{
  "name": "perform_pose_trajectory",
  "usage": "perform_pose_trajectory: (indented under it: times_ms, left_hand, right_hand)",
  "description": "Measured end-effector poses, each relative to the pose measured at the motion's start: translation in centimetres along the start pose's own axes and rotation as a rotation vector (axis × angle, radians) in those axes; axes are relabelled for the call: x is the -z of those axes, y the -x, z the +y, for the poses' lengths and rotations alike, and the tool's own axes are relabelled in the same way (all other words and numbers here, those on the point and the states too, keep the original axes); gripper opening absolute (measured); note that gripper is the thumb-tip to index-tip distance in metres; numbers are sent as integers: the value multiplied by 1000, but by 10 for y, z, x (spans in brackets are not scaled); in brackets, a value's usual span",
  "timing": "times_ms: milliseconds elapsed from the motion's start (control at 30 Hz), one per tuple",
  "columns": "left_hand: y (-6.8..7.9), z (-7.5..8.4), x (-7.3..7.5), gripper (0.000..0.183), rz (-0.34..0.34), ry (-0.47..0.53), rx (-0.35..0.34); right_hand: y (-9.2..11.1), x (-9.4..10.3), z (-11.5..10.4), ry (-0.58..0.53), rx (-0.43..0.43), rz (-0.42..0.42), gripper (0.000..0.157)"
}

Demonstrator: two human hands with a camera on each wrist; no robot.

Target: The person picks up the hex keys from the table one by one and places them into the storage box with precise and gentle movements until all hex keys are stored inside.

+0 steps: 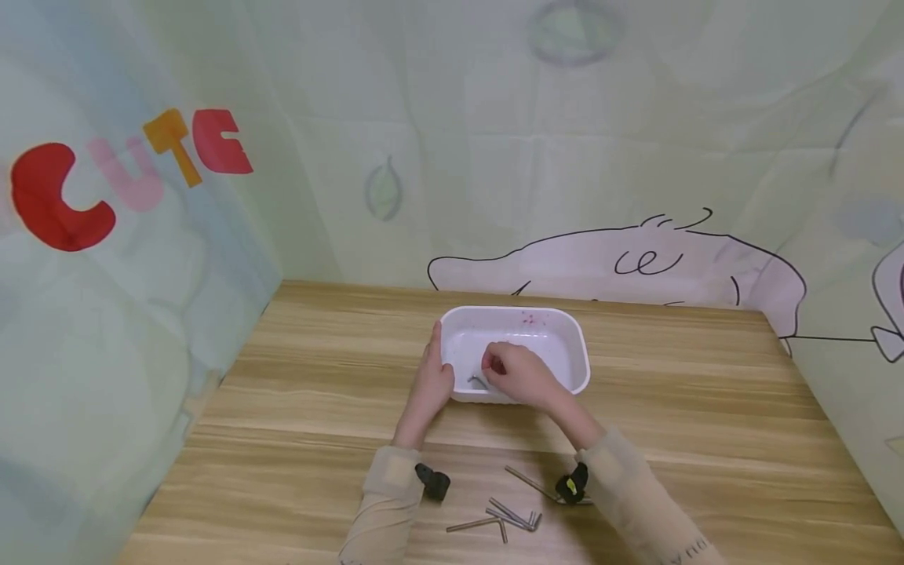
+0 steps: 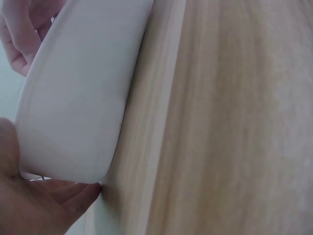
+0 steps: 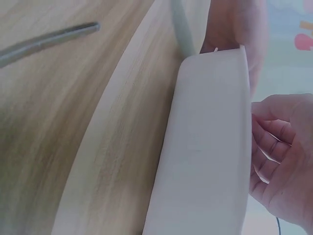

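A white plastic tray point(image 1: 514, 396) stands on the wooden table. At its near left corner my left hand point(image 1: 431, 380) holds it, thumb at the rim and fingers along the outside of the end wall. My right hand point(image 1: 523, 375) reaches over the near rim, its fingers curled above the tray floor. Just by those fingertips a small bent metal piece, like a hex key point(image 1: 477, 382), shows inside the tray. Whether the right fingers pinch it is hidden. In the right wrist view the right hand point(image 3: 288, 152) is beside the rim, fingers bent behind the wall.
Several L-shaped hex keys point(image 1: 512, 514) lie on the table nearer the body, between the forearms. One longer key point(image 1: 528, 481) lies partly behind the right wrist camera point(image 1: 572, 485). A printed curtain point(image 1: 339, 157) hangs behind the table and along its left side.
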State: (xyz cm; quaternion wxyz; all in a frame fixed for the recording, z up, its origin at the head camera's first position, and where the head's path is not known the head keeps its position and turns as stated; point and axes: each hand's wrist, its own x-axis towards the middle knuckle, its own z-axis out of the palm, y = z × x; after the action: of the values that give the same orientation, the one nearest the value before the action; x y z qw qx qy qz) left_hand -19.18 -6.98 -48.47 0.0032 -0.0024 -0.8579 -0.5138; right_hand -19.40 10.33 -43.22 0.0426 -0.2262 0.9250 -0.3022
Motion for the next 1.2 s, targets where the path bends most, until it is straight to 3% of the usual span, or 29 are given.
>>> perform_pose_trajectory:
  times_ms: [567,1200]
  left_hand:
    - [1,0,0,76,10,3,-10]
    - [0,1,-1,74,17,1,5]
  right_hand:
    - [29,-3,-14,76,54,27,7]
    - [64,-12,-15,110,237,-26,5]
